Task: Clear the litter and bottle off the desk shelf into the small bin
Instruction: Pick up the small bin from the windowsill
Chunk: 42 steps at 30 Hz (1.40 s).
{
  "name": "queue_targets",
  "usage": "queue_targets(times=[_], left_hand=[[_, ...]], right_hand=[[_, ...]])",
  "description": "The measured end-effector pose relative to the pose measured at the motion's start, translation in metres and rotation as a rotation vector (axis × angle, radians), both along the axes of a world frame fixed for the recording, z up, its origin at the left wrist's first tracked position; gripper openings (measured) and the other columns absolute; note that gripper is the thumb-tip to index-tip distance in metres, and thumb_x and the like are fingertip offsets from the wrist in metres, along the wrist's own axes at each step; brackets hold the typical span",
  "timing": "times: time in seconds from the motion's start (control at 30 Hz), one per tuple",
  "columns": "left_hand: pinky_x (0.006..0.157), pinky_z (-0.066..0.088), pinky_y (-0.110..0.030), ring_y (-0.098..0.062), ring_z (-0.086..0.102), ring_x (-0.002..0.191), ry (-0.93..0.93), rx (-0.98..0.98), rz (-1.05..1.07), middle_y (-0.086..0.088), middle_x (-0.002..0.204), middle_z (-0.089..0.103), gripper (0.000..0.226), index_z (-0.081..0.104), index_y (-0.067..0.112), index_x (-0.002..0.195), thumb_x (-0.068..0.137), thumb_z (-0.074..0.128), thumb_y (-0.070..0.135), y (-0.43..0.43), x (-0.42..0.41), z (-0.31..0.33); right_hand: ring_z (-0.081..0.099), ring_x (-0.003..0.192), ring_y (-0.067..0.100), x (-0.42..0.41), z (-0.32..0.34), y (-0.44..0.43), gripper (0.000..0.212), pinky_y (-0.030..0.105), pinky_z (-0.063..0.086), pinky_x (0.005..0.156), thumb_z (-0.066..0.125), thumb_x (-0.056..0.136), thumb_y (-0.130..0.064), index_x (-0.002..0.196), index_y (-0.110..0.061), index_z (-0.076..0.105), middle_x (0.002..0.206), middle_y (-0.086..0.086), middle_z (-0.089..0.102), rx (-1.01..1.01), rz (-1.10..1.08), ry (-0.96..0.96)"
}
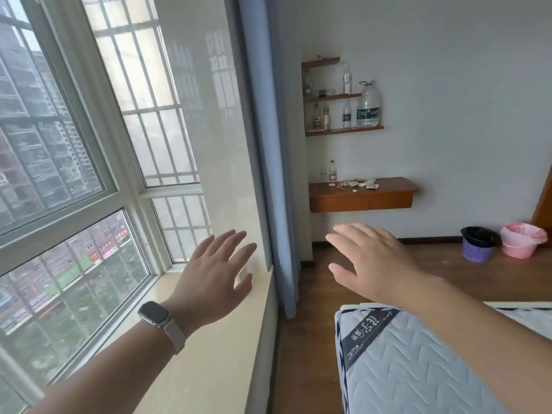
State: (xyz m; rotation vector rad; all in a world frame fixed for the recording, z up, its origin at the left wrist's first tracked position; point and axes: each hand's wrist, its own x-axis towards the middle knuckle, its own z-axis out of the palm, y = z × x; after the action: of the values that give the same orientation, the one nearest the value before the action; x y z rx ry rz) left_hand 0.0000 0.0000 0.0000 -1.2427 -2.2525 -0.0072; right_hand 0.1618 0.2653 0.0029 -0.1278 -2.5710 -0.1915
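Across the room a wall-mounted wooden desk shelf [391, 186] carries a small clear bottle with a red cap [332, 171] at its left end and a scatter of crumpled paper litter [358, 184] beside it. On the floor to the right stand a small purple basket bin with a black liner [479, 244] and a pink bin [521, 239]. My left hand [215, 273], a watch on its wrist, is raised over the window sill with fingers spread and empty. My right hand [373, 261] is also raised, palm down, fingers apart, holding nothing. Both hands are far from the shelf.
Upper wall shelves [343, 131] hold several bottles and a large water jug [369, 104]. A blue curtain [274, 144] hangs between the window and the wall. A mattress corner [403, 360] lies at lower right, with wooden floor [307, 339] between it and the sill.
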Motion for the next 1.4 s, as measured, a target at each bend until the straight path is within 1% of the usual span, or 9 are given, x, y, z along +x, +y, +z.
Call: queue_targets(times=[0.13,0.3,0.47,0.7,0.87,1.07,1.2,1.3,1.4], left_hand=[[0.107,0.048,-0.054,-0.035,0.064,0.129,-0.011,-0.027,0.016,-0.011,0.137,0.068,0.053,0.069,0.018,0.13,0.088,0.049,0.044,0.004,-0.027,-0.016],[0.106,0.05,-0.055,-0.036,0.064,0.128,-0.052,-0.025,0.021,-0.012,0.136,0.068,0.053,0.069,0.017,0.129,0.087,0.049,0.042,0.006,-0.091,-0.046],[0.105,0.05,-0.053,-0.036,0.065,0.126,-0.111,-0.006,0.025,-0.013,0.135,0.069,0.051,0.068,0.017,0.128,0.086,0.052,0.041,0.007,-0.16,-0.074],[0.107,0.048,-0.052,-0.036,0.064,0.127,-0.141,0.014,0.029,-0.013,0.135,0.069,0.051,0.066,0.017,0.129,0.086,0.052,0.04,0.009,-0.26,-0.102],[0.105,0.05,-0.055,-0.038,0.065,0.126,-0.189,0.027,0.025,-0.014,0.134,0.069,0.052,0.065,0.014,0.129,0.081,0.07,0.034,0.015,-0.306,-0.12],[0.106,0.049,-0.052,-0.037,0.064,0.127,-0.235,0.021,0.074,-0.014,0.135,0.069,0.052,0.067,0.014,0.128,0.085,0.054,0.039,0.017,-0.351,-0.136],[0.108,0.04,-0.046,-0.037,0.065,0.124,-0.236,0.0,0.108,-0.014,0.134,0.069,0.052,0.068,0.014,0.128,0.084,0.054,0.039,0.023,-0.375,-0.15],[0.105,0.049,-0.048,-0.036,0.065,0.124,-0.258,-0.023,0.154,-0.013,0.134,0.069,0.052,0.068,0.015,0.128,0.085,0.053,0.04,0.034,-0.392,-0.156],[0.105,0.049,-0.049,-0.036,0.065,0.125,-0.289,-0.045,0.231,-0.012,0.134,0.069,0.053,0.067,0.016,0.13,0.086,0.052,0.042,0.05,-0.41,-0.16]], right_hand=[[0.058,0.117,0.026,-0.035,-0.012,0.005,0.055,0.044,0.05,0.092,0.042,0.084,-0.052,0.122,-0.019,0.063,0.126,0.003,0.062,-0.013,-0.008,-0.05],[0.059,0.113,0.023,-0.1,-0.037,0.0,0.053,0.04,0.049,0.089,0.044,0.083,-0.052,0.119,-0.02,0.064,0.122,0.0,0.064,0.023,0.027,-0.058],[0.061,0.111,0.025,-0.18,-0.045,-0.004,0.053,0.042,0.052,0.088,0.043,0.083,-0.052,0.118,-0.019,0.066,0.119,0.002,0.065,0.047,0.065,-0.141],[0.055,0.121,0.024,-0.286,-0.053,-0.008,0.058,0.042,0.046,0.098,0.039,0.086,-0.053,0.127,-0.019,0.061,0.129,0.003,0.061,0.037,0.074,-0.235],[0.055,0.121,0.027,-0.339,-0.069,-0.01,0.057,0.044,0.046,0.099,0.04,0.086,-0.051,0.127,-0.017,0.061,0.131,0.005,0.06,0.008,0.09,-0.283],[0.055,0.121,0.025,-0.393,-0.079,0.0,0.056,0.043,0.046,0.096,0.039,0.086,-0.051,0.126,-0.017,0.061,0.13,0.005,0.06,-0.012,0.132,-0.31],[0.057,0.115,0.025,-0.427,-0.097,0.015,0.053,0.041,0.049,0.092,0.042,0.087,-0.05,0.123,-0.017,0.06,0.124,0.003,0.061,-0.009,0.182,-0.331],[0.057,0.115,0.025,-0.458,-0.109,0.031,0.053,0.041,0.049,0.092,0.042,0.087,-0.051,0.123,-0.018,0.059,0.125,0.003,0.061,-0.033,0.217,-0.342],[0.053,0.121,0.025,-0.492,-0.122,0.051,0.053,0.042,0.046,0.096,0.04,0.088,-0.052,0.126,-0.02,0.056,0.131,0.002,0.057,-0.07,0.266,-0.386]])
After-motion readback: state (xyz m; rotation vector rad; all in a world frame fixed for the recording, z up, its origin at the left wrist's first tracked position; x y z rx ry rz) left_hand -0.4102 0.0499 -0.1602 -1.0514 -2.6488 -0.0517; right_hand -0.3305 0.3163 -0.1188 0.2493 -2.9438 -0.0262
